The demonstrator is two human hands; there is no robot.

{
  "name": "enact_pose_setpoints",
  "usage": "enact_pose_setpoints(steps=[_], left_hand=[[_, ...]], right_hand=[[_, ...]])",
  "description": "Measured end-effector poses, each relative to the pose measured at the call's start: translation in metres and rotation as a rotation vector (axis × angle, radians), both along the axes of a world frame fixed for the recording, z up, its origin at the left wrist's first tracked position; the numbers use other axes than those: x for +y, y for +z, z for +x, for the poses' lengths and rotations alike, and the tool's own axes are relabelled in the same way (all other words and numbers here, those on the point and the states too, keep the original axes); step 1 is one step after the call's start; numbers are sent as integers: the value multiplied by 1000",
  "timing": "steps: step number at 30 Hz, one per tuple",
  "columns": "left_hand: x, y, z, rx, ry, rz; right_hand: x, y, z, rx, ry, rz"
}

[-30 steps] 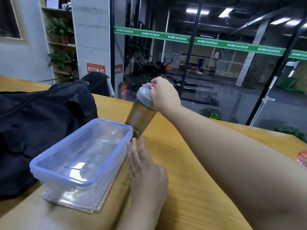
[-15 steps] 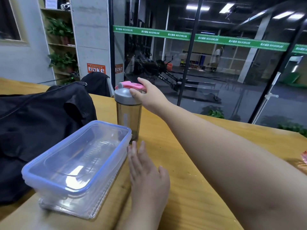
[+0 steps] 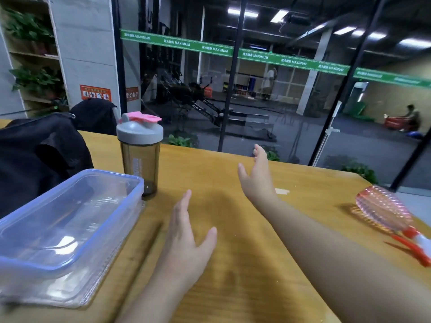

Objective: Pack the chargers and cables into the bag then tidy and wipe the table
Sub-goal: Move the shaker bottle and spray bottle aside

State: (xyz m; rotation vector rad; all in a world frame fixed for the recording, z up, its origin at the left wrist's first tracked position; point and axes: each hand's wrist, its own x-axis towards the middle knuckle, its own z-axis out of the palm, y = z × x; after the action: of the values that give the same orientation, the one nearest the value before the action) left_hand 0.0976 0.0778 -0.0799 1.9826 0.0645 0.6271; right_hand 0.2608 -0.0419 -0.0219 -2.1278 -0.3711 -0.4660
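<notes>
A black bag (image 3: 35, 157) lies at the left on the wooden table (image 3: 233, 264). In front of it a clear plastic container with a blue rim (image 3: 65, 220) rests upside down on its lid. A smoky shaker bottle with a grey lid and pink cap (image 3: 141, 152) stands upright just behind the container. My left hand (image 3: 186, 243) hovers flat over the table, fingers apart, holding nothing. Farther back my right hand (image 3: 257, 176) is open and empty, well right of the bottle. No chargers or cables show.
A pink hairbrush with a red and white handle (image 3: 387, 215) lies near the table's right edge. A small pale scrap (image 3: 282, 191) sits by my right wrist. Glass walls and a dark chair (image 3: 93, 115) stand behind the table's far edge.
My right hand stood the tilted shaker bottle upright, let go of it and drew back to the right. The left hand stayed low beside the container.
</notes>
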Motion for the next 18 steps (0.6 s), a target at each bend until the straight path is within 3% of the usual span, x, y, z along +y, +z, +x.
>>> enact_pose_setpoints(steps=[6, 13, 18], left_hand=[[-4, 0, -4, 45, -204, 15], [-8, -5, -3, 76, -179, 37], [-8, -5, -3, 94, -287, 44]], right_hand=[[-82, -5, 11, 9, -301, 18], [-166, -16, 8, -11, -596, 86], [-231, -25, 3, 10, -824, 75]])
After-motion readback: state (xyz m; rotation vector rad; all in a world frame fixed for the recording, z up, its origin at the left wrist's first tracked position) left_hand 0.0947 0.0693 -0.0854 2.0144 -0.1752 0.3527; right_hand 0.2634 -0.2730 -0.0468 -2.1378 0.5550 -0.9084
